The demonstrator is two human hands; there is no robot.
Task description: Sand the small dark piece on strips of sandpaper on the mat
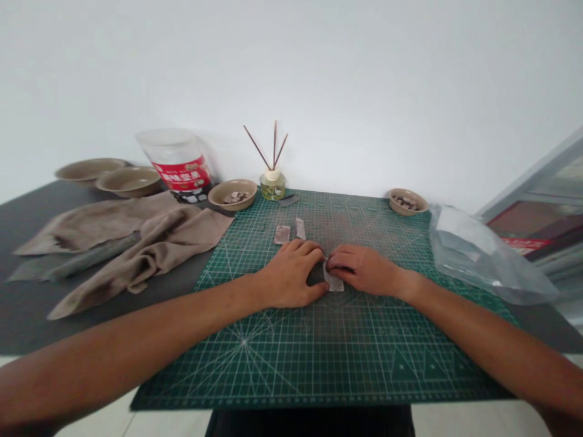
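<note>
A small pale-grey rectangular strip [336, 283], worn and speckled, lies flat on the green cutting mat [291, 358]. My left hand [291, 274] steadies its left side, with the thumb at the lower edge and the fingers curled near the top. Over the strip's upper part, my right hand [364, 269] is closed in a pinch; whatever its fingertips hold is hidden. Just beyond the left hand lie a brownish rectangular piece [282, 235] and a narrower pale strip [300, 228].
Bowls with small pieces stand at back left [233, 195] and back right [407, 202]. Near the wall are a reed diffuser [272, 186], a dark flat blade-like piece [288, 200] and a red-labelled tub [180, 167]. Brown cloths [159, 243] lie left, a plastic bag [483, 261] right.
</note>
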